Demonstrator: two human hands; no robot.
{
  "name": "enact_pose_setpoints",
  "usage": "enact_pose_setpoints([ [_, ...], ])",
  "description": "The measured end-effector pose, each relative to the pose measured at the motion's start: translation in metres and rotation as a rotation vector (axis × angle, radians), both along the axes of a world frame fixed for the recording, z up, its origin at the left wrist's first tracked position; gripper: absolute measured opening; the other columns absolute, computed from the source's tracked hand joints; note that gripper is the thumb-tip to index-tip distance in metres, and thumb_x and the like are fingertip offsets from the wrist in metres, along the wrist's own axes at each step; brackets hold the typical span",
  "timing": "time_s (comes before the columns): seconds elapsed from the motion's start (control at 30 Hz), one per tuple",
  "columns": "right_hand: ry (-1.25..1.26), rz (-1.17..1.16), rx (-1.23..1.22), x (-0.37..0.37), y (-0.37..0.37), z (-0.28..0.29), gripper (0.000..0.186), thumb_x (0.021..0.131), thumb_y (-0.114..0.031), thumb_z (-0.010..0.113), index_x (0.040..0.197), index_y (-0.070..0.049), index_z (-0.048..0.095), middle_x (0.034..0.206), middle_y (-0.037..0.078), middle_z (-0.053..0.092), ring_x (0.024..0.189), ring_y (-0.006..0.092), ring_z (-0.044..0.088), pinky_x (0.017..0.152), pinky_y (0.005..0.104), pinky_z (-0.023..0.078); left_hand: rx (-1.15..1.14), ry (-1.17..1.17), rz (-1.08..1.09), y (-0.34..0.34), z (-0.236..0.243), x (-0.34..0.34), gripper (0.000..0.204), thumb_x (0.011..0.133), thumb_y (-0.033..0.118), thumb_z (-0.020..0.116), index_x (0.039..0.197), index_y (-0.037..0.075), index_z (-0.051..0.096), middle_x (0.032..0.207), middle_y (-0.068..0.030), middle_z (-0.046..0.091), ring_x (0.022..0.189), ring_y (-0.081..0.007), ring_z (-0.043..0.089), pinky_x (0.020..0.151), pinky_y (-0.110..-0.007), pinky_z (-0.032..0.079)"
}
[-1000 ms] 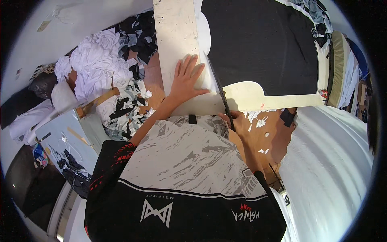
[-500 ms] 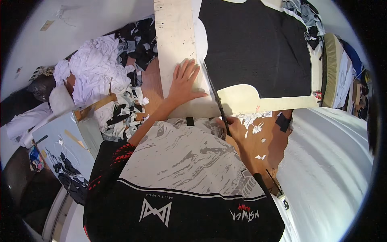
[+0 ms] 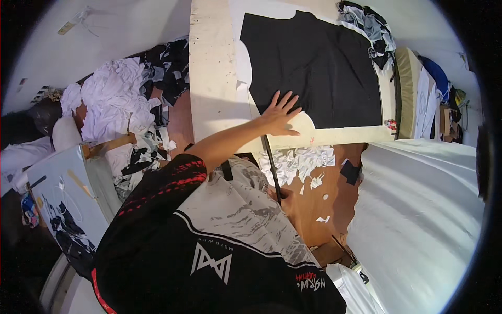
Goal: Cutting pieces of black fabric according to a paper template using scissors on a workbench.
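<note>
A black fabric panel point(image 3: 314, 73) lies flat over white and cream sheet material on the cream table point(image 3: 212, 68). My left hand point(image 3: 281, 114) rests palm down near the panel's lower left corner, fingers spread. At the table's near edge, my right hand point(image 3: 285, 199) is partly hidden by my shirt and closed round the lower end of a long, thin dark tool point(image 3: 272, 162). The tool slants up from that hand and its upper end passes under my left forearm. Its exact kind I cannot make out.
White scraps point(image 3: 303, 162) lie on the wooden floor point(image 3: 334, 209) by the table. White cloth point(image 3: 112, 94) is heaped at the left beside dark scraps. A pale blue cabinet point(image 3: 65, 183) stands nearer. A large white sheet point(image 3: 413, 209) hangs or lies at the right.
My left hand has moved right, from the table's left strip onto the black panel. My right hand and the tool have drawn back toward me, and my body has leaned round.
</note>
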State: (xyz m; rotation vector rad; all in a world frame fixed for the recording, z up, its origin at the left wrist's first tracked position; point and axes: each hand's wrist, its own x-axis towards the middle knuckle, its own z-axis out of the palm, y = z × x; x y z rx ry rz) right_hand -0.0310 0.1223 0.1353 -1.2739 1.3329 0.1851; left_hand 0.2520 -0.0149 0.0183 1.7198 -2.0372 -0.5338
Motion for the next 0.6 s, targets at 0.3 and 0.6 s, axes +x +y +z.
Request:
enact_pose_setpoints([
  [0.3,-0.335,-0.311,0.144,-0.023,0.024,-0.028,0.049,0.091,-0.044,0.084,0.088,0.004,0.077,0.066,0.003,0.066,0.061,0.0070,0.058,0.053,0.0276,0.042,-0.442,0.483,0.254,-0.020,0.066,-0.027,0.038,0.086,0.031,0.082,0.111,0.004,0.074,0.131,-0.0164,0.066,0.127,-0.0372,0.060,0.109,-0.052,0.043],
  [0.6,-0.296,-0.333,0.353,0.025,-0.018,-0.022,0.055,0.091,-0.056,0.079,0.074,-0.005,0.066,0.060,-0.001,0.055,0.051,0.0085,0.050,0.049,0.0274,0.035,-0.241,-0.089,0.495,0.052,0.016,0.057,0.044,0.089,0.036,0.079,0.127,0.015,0.075,0.157,-0.0114,0.048,0.151,-0.0365,0.035,0.122,-0.059,0.026],
])
